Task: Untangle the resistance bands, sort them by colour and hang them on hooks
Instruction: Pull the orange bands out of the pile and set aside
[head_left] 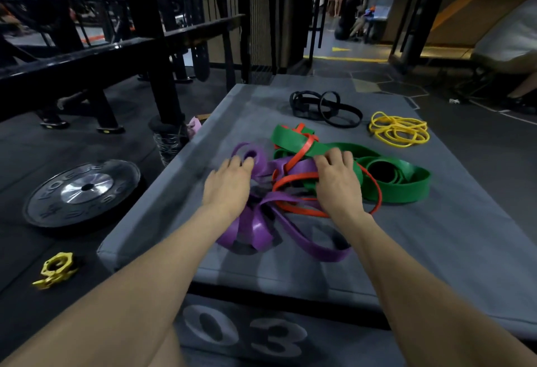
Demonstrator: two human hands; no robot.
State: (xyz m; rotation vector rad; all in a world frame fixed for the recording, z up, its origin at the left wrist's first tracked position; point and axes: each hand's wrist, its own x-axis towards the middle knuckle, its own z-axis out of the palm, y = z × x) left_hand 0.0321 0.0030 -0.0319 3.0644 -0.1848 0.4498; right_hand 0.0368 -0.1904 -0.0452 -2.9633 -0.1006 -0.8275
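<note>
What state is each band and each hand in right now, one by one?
Black bands: apart from the tangle, loosely coiled on the grey mat.
Yellow bands: apart, in a loose pile.
Green bands: tangled with red.
Red bands: woven through green and purple.
Purple bands: tangled, partly under both hands.
Left hand: fingers curled on a purple loop.
Right hand: fingers curled on the tangle where green, red and purple cross.

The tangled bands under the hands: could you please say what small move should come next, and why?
Probably lift the purple band clear with the left hand while the right hand pins the green band. Purple, green and red bands are still intertwined, whereas the black bands and yellow bands already lie apart.
</note>
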